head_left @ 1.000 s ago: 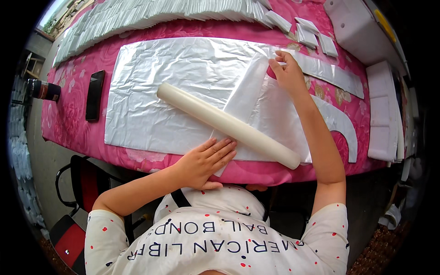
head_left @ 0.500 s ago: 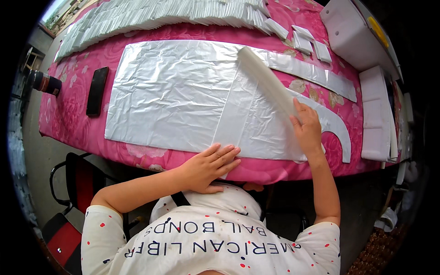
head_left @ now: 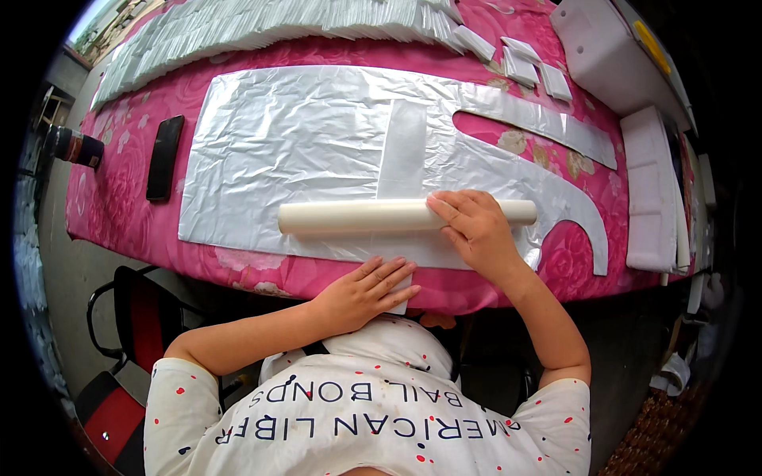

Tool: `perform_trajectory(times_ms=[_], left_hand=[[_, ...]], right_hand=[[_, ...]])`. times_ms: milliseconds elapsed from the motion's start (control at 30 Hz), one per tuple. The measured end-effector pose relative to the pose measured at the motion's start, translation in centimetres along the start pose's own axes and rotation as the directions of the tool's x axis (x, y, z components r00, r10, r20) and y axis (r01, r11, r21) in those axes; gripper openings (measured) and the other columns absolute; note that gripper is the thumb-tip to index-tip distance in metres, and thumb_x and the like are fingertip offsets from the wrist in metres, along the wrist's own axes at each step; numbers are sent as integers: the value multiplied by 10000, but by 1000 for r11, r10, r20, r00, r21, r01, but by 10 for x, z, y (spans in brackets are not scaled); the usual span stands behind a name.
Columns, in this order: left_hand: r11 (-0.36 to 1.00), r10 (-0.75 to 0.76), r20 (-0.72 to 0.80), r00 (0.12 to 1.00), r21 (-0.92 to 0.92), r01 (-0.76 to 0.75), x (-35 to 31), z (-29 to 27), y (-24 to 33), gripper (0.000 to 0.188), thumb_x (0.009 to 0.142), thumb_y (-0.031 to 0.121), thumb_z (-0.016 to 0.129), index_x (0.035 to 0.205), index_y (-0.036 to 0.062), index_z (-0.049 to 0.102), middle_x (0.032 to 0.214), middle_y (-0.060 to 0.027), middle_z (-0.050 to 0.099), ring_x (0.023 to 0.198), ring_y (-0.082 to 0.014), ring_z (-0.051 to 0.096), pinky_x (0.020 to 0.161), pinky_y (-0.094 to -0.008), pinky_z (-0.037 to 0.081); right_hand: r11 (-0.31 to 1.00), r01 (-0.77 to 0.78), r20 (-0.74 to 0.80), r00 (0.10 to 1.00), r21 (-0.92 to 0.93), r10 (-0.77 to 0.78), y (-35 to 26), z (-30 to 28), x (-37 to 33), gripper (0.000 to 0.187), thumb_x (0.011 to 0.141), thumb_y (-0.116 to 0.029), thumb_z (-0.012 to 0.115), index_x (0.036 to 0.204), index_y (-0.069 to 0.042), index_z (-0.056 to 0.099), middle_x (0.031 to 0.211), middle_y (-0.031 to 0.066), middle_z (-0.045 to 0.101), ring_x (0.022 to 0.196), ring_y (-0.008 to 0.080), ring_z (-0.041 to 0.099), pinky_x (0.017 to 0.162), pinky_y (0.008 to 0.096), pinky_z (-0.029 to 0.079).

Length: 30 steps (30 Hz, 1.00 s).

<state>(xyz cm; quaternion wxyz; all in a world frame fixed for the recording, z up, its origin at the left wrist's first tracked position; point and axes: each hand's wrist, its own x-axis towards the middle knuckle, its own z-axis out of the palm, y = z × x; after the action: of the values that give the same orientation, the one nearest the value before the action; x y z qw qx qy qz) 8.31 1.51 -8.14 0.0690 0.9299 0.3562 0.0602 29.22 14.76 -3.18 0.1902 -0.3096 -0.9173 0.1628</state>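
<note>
A thin, wrinkled white plastic apron (head_left: 270,143) lies spread flat, its two strap-like ends reaching right. Across its near half rests a long off-white tube (head_left: 349,216), running left to right. My right hand (head_left: 475,230) is closed round the tube right of its middle, fingers over the top and thumb on the near side. A smooth pale band (head_left: 403,151) runs on the apron from beyond the tube toward me. My left hand (head_left: 369,293) lies flat at the table's near edge, fingers stretched out, over a small pale end of material that shows beside the fingertips.
A pink flowered cloth (head_left: 119,206) covers the table. Long rows of folded white packets (head_left: 262,32) line the far side, with several loose packets (head_left: 520,67) at their right. A black phone (head_left: 165,159) and a dark jar (head_left: 75,147) lie left. White foam boxes (head_left: 651,190) stand right.
The tube has swung from a slant at the right to lying across the apron, nearer to me. My right hand has moved left with it. My left hand stays at the near edge.
</note>
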Motion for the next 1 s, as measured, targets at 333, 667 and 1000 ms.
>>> perform_trajectory(times_ms=[333, 667, 1000], left_hand=[[986, 72, -17, 997, -147, -73, -4, -8, -11, 525, 848, 185, 424, 1356, 80, 344, 1434, -141, 286, 1334, -270, 270, 1078, -414, 246], [880, 23, -250, 968, -454, -138, -14, -12, -35, 536, 748, 132, 544, 1267, 34, 450, 1333, -148, 427, 1241, -283, 409, 1044, -420, 311], [907, -258, -206, 944, -388, 163, 14, -31, -54, 683, 700, 308, 617, 1265, -26, 427, 1210, -166, 525, 1109, -305, 514, 941, -409, 395]], right_hand=[[984, -25, -253, 967, -178, -21, 80, 14, 99, 442, 730, -44, 634, 1162, -120, 587, 1175, 77, 569, 1126, 289, 474, 981, 370, 353], [948, 120, 214, 959, 294, -187, -16, 24, 4, 547, 624, 56, 542, 1163, -37, 551, 1266, 123, 497, 1221, 310, 412, 998, 389, 367], [989, 87, -79, 994, 117, -78, -15, 39, -1, 328, 670, -25, 623, 996, -52, 633, 1012, 68, 622, 878, 229, 582, 722, 344, 493]])
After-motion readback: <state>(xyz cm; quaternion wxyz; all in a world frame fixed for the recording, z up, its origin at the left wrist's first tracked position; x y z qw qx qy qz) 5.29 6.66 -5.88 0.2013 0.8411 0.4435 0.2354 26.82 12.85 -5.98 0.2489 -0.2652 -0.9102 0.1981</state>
